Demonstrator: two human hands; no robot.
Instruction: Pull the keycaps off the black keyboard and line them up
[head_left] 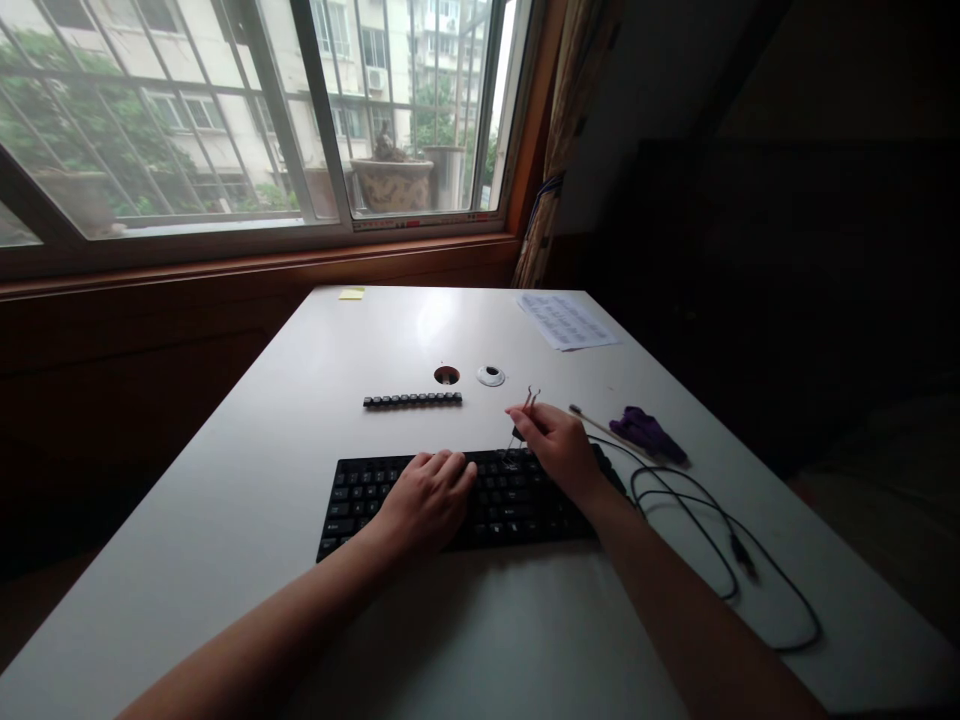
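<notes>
A black keyboard (517,505) lies on the white table in front of me. My left hand (429,495) rests over its middle-left part, fingers bent and fingertips near the back row of keys. My right hand (556,445) is closed on a wire keycap puller (532,396) above the right part of the keyboard. Thin wire prongs stick up past the fingers, and others reach down toward the keys. A small dark piece, perhaps a keycap, shows by the lower wires. Behind the keyboard, several black keycaps (412,400) stand in a straight row.
On the right lie a looped black cable (705,500), a thin brush-like stick (600,420) and a purple cloth (646,432). Farther back are a table hole (447,375), its white round cover (491,376), printed papers (568,320) and a yellow note (352,294).
</notes>
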